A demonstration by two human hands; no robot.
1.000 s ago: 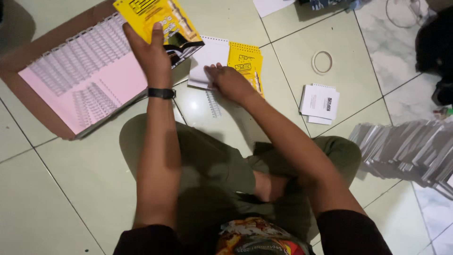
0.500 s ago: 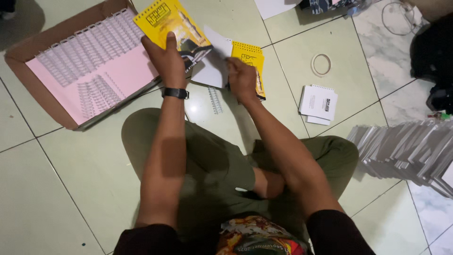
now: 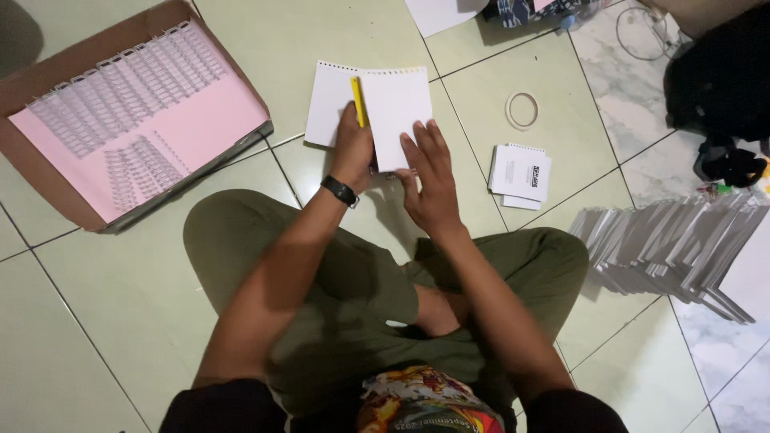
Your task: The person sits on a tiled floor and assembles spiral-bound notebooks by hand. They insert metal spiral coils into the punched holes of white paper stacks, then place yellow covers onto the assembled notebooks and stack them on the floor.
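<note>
A small notebook (image 3: 395, 106) with white pages and punched holes along its top edge lies opened on the tiled floor in front of me. A yellow cover edge (image 3: 358, 101) stands up between its two halves. My left hand (image 3: 354, 148), with a black watch on the wrist, grips the notebook at its lower middle next to the yellow edge. My right hand (image 3: 430, 178) is spread flat, fingers apart, and rests on the lower corner of the right-hand white page. I sit cross-legged in green trousers.
A brown cardboard box lid (image 3: 48, 72) at the left holds pink paper and rows of white wire binding coils (image 3: 128, 84). A tape ring (image 3: 522, 109) and a small white booklet stack (image 3: 520, 172) lie to the right. A fanned row of grey sheets (image 3: 666, 240) spreads at the far right.
The yellow-covered notebook held up by my left hand has come down and been opened flat, white pages up. My right hand moved from the second yellow pad onto the right page.
</note>
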